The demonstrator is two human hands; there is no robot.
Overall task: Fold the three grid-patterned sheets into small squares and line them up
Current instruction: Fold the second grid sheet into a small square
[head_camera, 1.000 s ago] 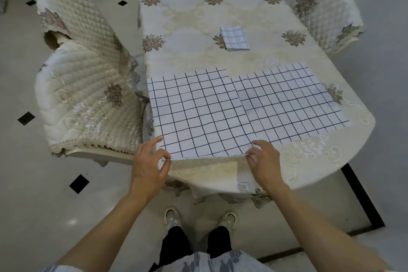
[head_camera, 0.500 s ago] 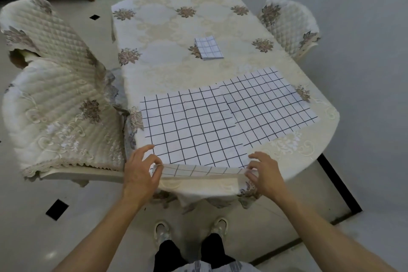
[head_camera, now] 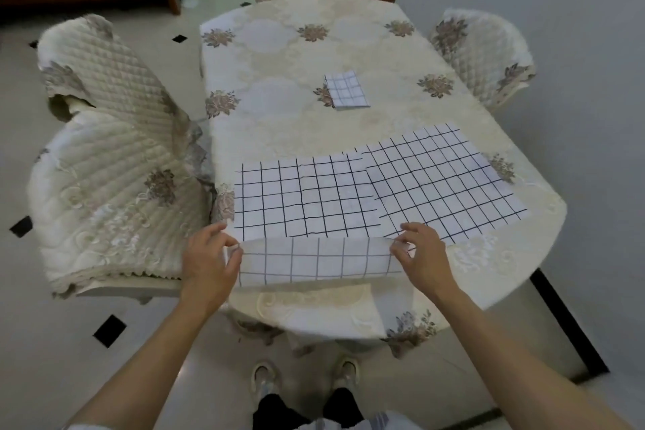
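Inspecting the first fold of the left-hand white paper sheet with black grid lines (head_camera: 303, 199), lying at the six o'clock end of the oval table under a cream floral tablecloth (head_camera: 279, 56). Lifting the sheet's near edge clear of the cloth and curling it over, exposing the paler underside and leaving the far part flat. Judging good practice thus: carrying both corners toward twelve o'clock at an even pace, laying them onto the far corners, matching grid line to grid line, then pressing the crease from the middle outward. Guarding also against dragging the neighbour along the shared seam. Recording the left hand (head_camera: 209, 262) at seven o'clock as narrowly closed, pinching the near-left corner between thumb and curled fingers. Recording the right hand (head_camera: 424, 260) at five o'clock as likewise narrow, pinching the near-right corner. Noting the second white grid-lined paper sheet (head_camera: 443, 181) lying flat toward three o'clock, meeting the first along one edge; not managing to tell which lies on top there. Noting one small folded grid-patterned square (head_camera: 346, 90) resting well apart toward twelve o'clock, near the table's middle. Judging one sheet of three as done, with lining up not yet begun.
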